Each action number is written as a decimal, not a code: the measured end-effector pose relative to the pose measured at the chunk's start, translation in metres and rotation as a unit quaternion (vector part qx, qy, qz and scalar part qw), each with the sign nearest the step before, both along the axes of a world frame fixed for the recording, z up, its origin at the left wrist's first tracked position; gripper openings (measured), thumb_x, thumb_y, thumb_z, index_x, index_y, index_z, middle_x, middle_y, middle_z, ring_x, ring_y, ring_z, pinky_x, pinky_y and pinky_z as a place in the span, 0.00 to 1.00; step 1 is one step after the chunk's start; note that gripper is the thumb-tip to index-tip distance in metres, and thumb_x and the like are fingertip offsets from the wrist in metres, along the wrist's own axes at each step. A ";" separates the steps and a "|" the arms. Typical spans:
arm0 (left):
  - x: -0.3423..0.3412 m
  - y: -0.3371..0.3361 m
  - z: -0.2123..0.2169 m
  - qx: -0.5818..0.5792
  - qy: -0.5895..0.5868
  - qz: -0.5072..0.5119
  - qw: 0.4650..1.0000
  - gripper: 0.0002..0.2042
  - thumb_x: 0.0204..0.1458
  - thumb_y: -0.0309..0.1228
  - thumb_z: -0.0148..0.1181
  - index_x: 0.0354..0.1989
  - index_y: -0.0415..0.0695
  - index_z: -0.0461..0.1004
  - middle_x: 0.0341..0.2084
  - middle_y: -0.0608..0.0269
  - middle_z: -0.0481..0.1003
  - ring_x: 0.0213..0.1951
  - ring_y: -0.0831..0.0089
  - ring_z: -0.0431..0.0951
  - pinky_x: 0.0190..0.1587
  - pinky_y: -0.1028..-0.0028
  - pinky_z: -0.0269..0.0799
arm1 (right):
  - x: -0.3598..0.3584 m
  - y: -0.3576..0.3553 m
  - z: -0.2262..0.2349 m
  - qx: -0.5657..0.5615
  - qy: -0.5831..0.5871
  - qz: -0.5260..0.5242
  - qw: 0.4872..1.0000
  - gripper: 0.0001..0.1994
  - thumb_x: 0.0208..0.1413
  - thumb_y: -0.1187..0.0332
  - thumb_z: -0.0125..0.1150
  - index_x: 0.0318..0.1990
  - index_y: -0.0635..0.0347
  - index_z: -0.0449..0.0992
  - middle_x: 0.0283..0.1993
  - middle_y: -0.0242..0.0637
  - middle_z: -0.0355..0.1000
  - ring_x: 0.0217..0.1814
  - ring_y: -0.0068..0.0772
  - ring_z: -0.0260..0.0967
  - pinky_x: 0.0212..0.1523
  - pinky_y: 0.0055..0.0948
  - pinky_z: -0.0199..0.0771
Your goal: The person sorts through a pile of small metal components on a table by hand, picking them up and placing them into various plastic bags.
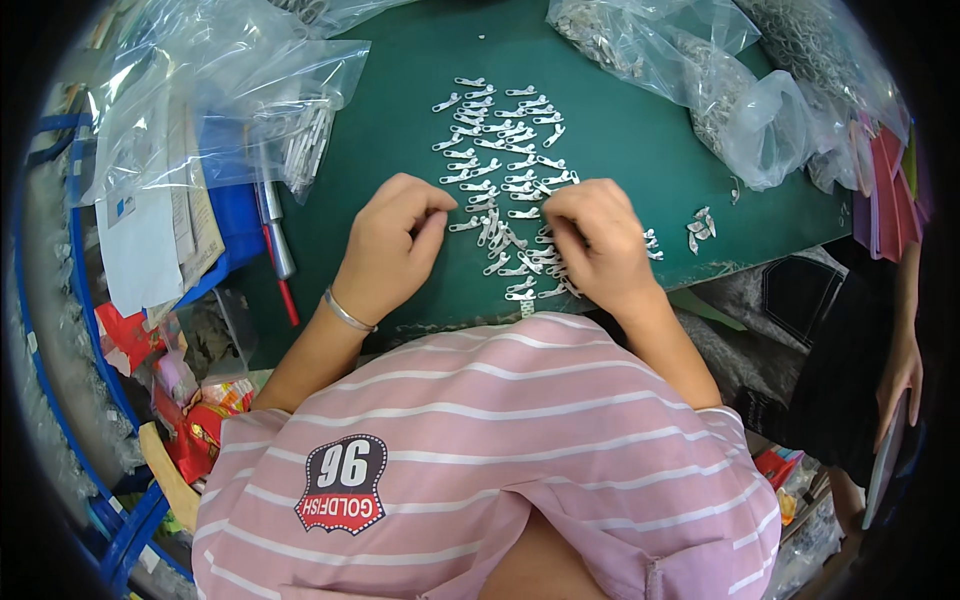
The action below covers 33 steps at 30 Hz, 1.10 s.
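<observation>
Many small silver zipper pulls (522,213) lie in loose rows and a denser heap on the green tabletop (400,110), between my two hands. At the left edge of these rows is my left hand (395,240), its thumb and forefinger drawn together; whatever may be between the tips is too small to make out. My right hand (603,240) rests over the right side of the pulls with fingers curled and thumb tucked in. Its fingertips touch or nearly touch the pulls, and some are hidden beneath it. I cannot tell what it pinches.
Loose metal pieces (702,228) lie to the right. Clear bags of metal parts (720,100) crowd the far right; another plastic bag (230,90) covers papers and a blue tray at left. A red pen (285,295) lies nearby. Another person's hand (903,375) shows at far right.
</observation>
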<state>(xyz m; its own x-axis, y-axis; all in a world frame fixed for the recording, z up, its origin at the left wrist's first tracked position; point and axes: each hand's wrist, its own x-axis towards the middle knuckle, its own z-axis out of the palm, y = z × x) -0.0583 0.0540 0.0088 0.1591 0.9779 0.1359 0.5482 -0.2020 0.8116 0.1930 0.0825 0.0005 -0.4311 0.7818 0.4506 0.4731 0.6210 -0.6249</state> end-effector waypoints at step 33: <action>0.019 -0.012 0.001 0.049 0.045 -0.087 0.994 0.11 0.44 0.21 0.71 0.37 0.41 0.78 0.34 0.58 0.74 0.34 0.63 0.76 0.35 0.69 0.73 | -0.016 -0.015 0.007 -0.027 -0.056 0.051 0.997 0.12 0.44 0.82 0.66 0.36 0.58 0.76 0.33 0.35 0.74 0.39 0.41 0.71 0.42 0.39 0.67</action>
